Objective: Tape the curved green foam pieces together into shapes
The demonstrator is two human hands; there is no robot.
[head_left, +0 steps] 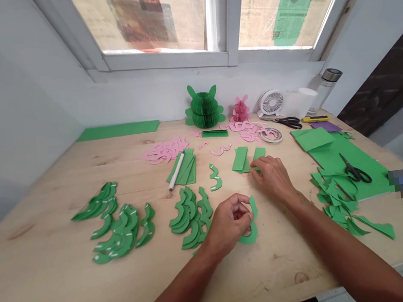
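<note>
My left hand (pixel 228 223) pinches a curved green paper piece (pixel 249 236) near the front middle of the table. Up and to the right, my right hand (pixel 272 174) has its fingertips at a small green folded paper (pixel 259 153); whether it grips the paper is hard to tell. Just left of that lies another folded green paper (pixel 240 159). A curved green piece with white marks (pixel 215 177) lies above my left hand. Stacked wavy green pieces (pixel 187 216) sit beside my left hand, and more piles (pixel 119 232) spread farther left.
A white pen (pixel 177 171) lies on green papers. Pink cutouts (pixel 166 150), a tape roll (pixel 270 135), a green honeycomb figure (pixel 204 109) and a small fan (pixel 271 102) stand or lie behind. Scissors (pixel 355 170) and green scraps (pixel 335 198) are at right.
</note>
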